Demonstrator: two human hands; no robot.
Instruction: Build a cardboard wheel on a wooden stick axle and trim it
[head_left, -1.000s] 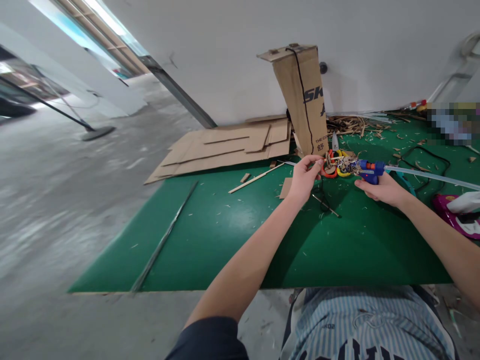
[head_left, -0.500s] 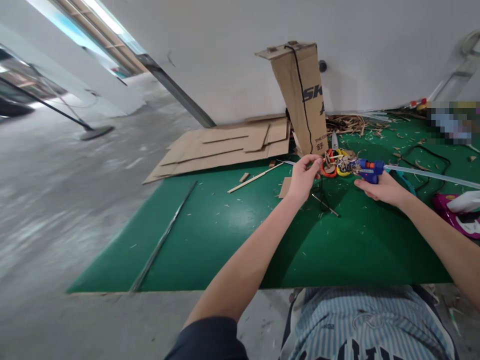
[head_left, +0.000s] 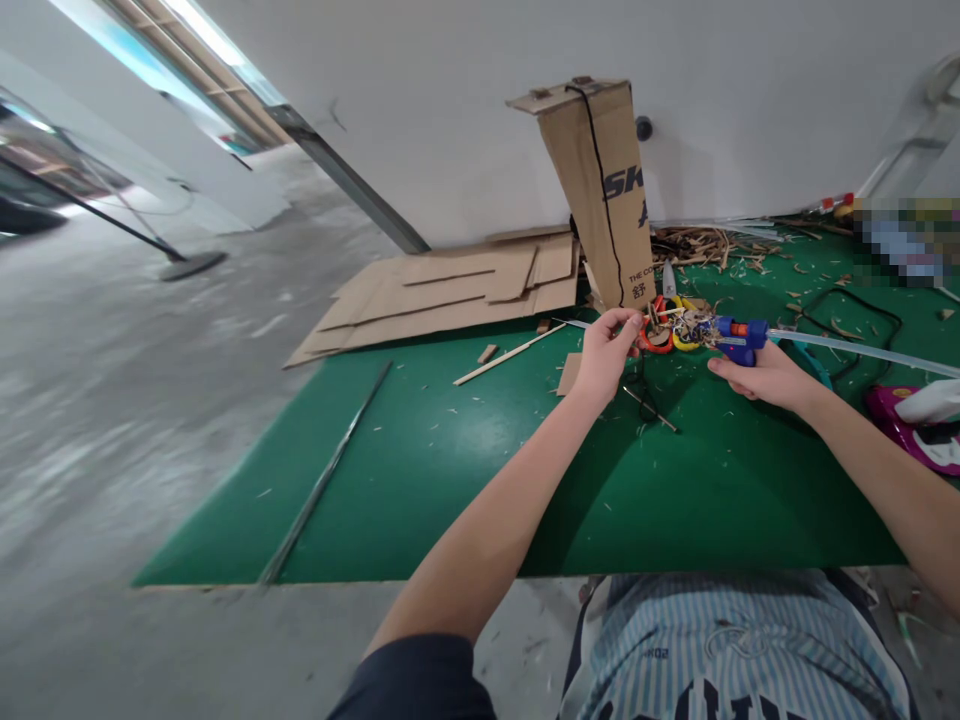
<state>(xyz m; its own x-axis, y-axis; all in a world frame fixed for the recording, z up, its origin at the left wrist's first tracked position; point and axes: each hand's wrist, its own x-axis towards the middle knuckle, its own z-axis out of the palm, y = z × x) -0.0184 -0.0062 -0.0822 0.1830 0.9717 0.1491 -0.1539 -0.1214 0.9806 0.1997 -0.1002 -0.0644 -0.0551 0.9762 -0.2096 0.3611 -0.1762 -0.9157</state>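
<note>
I see a green tabletop (head_left: 450, 480) w/ scraps, white wall (head_left: 465, 120) behind, grey concrete floor (head_left: 187, 380) to L. Blue glue gun (head_left: 741, 340) at table's R side, nozzle pointing L, long axis approx. crosswise. R hand (head_left: 769, 378) grips its handle; L hand (head_left: 609, 355) pinches thin stick (head_left: 666, 313).

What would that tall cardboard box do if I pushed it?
The tall cardboard box would probably tip, standing upright and looking narrower at its foot. It is likely light for its size, being cardboard, and its flat sides look fairly stiff.
</note>
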